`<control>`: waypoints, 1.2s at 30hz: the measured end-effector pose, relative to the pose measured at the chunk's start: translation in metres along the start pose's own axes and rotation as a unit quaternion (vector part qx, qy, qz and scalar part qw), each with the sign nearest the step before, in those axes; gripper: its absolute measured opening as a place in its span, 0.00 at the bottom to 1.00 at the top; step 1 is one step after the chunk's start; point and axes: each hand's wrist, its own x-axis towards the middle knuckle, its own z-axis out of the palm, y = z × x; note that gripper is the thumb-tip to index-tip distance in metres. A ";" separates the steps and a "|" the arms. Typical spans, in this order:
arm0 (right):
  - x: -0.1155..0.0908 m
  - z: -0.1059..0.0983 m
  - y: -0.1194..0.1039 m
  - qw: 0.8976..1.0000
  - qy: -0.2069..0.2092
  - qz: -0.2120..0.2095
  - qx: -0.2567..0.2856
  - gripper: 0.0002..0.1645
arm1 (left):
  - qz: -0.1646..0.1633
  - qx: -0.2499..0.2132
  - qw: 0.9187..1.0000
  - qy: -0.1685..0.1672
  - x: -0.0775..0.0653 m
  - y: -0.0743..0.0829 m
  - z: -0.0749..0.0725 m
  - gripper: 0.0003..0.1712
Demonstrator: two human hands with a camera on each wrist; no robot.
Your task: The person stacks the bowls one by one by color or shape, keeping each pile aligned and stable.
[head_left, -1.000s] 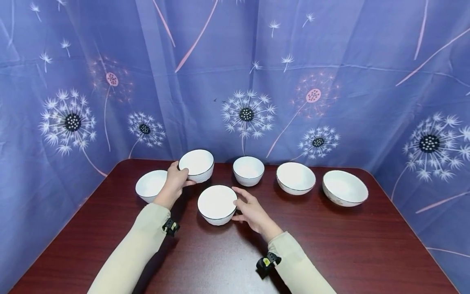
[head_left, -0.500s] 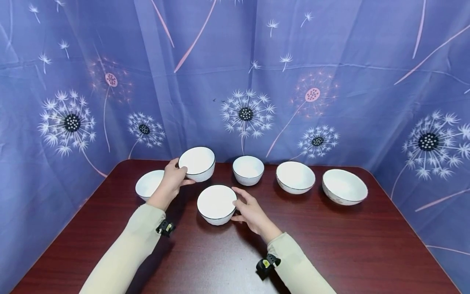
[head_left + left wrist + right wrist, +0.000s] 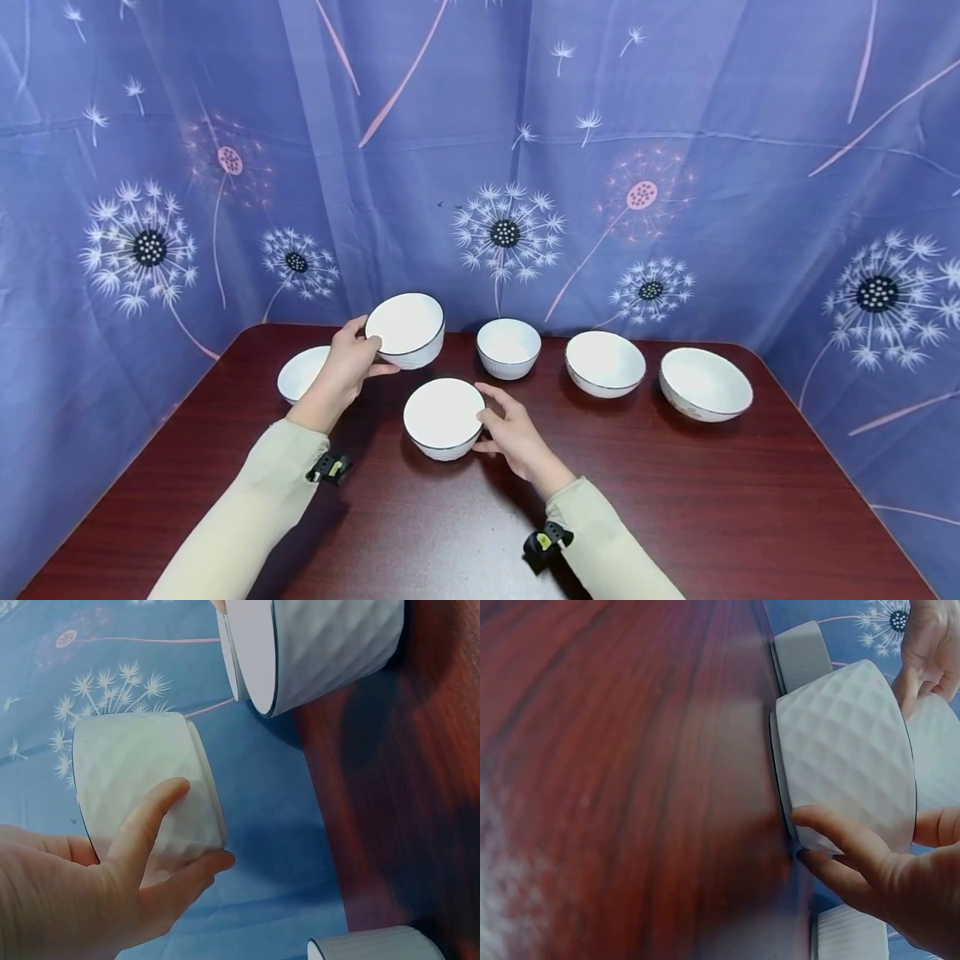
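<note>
My left hand (image 3: 343, 360) grips a white, dark-rimmed bowl (image 3: 407, 327) by its left side and holds it raised above the back of the table, tilted slightly. In the left wrist view, thumb and fingers of that hand (image 3: 127, 881) wrap the textured wall of the bowl (image 3: 139, 772). Nearer and a little to the right, a second white bowl (image 3: 444, 414) stands on the table, and my right hand (image 3: 519, 433) holds its right side. The right wrist view shows the diamond relief on this bowl (image 3: 840, 757), with the right hand's fingers (image 3: 855, 844) spread along it from base to rim.
A white bowl (image 3: 302, 372) sits at the left, partly behind the left hand. Along the back right stand a small ribbed bowl (image 3: 508, 348), a wider bowl (image 3: 604, 363) and a larger one with a printed pattern (image 3: 705, 384). A blue dandelion curtain (image 3: 420, 208) hangs behind the dark red table (image 3: 712, 500).
The left hand has lifted its bowl higher and tilted it a bit more, while the left forearm has swung to the left. The right hand and its bowl have stayed in place.
</note>
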 end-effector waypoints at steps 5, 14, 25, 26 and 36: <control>-0.001 0.000 -0.002 1.000 0.003 -0.004 -0.004 0.32 | -0.002 -0.001 1.000 -0.004 -0.002 0.004 -0.003 0.36; -0.004 -0.002 -0.005 1.000 0.008 -0.008 -0.015 0.32 | -0.010 0.001 1.000 0.001 -0.007 0.005 -0.009 0.36; -0.012 -0.004 -0.005 1.000 0.000 -0.008 -0.027 0.32 | -0.012 0.014 1.000 -0.003 -0.012 0.001 -0.011 0.36; -0.013 -0.005 -0.005 1.000 0.000 -0.011 -0.029 0.32 | -0.010 0.014 1.000 -0.003 -0.012 0.001 -0.012 0.36; -0.020 -0.006 -0.005 1.000 0.011 -0.006 -0.026 0.32 | -0.004 0.014 1.000 -0.007 -0.019 -0.003 -0.012 0.36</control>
